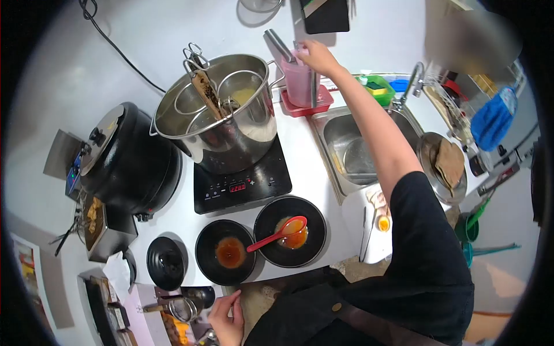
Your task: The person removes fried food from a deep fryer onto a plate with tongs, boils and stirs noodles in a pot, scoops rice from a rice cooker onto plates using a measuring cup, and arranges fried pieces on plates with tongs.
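My right hand (317, 57) is stretched to the back of the counter, at the rim of a pink translucent pitcher (301, 86). Its fingers are closed at the pitcher's mouth beside metal utensil handles (279, 46); what they pinch is hidden. Under the pitcher lies a red tray (321, 103). My left hand (227, 319) hangs below the counter's front edge, fingers apart and holding nothing. Above it stand two black bowls. The left bowl (205, 260) holds reddish-brown liquid; the right bowl (315, 247) holds orange-red liquid, with a red spoon (266, 240) resting across it.
A large steel pot (231, 147) with strainer baskets stands on an induction cooker (216, 199). To its left is a black soup warmer (131, 167). The sink (352, 180) and faucet (416, 78) are on the right. A halved egg (384, 224) lies near my right arm.
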The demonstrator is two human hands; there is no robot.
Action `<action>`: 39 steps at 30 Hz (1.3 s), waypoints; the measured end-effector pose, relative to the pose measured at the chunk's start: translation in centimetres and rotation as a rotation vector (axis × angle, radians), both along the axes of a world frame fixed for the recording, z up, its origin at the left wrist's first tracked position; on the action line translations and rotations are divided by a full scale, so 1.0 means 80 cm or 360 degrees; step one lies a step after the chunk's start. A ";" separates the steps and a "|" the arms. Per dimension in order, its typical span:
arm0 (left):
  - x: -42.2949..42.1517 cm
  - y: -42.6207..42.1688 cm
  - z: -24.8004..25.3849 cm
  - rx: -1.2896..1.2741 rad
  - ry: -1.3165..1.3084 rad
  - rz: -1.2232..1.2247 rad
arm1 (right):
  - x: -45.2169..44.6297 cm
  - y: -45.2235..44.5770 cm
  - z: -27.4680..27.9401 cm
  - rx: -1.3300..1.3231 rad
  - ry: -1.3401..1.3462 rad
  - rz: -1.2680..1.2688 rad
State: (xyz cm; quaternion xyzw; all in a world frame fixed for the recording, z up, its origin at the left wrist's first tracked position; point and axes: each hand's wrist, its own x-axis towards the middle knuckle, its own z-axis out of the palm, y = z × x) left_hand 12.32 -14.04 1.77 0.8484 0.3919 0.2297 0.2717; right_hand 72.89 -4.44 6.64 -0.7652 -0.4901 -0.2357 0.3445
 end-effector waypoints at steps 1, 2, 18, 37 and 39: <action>0.008 -0.011 -0.001 -0.0046 0.0027 0.0037 | 0.005 0.022 -0.002 0.0061 0.0036 0.0037; 0.014 -0.020 -0.003 -0.0086 0.0049 0.0071 | 0.007 0.040 -0.005 0.0071 0.0115 0.0018; 0.081 -0.043 0.011 -0.0117 0.0075 -0.0040 | 0.051 0.047 -0.004 -0.0343 0.0264 0.0014; 0.068 -0.067 -0.009 -0.0053 0.0133 0.0110 | 0.067 0.076 0.006 -0.0371 0.0338 -0.0109; 0.068 -0.066 -0.008 -0.0101 0.0156 0.0102 | 0.045 0.059 0.018 -0.0103 0.0338 -0.0048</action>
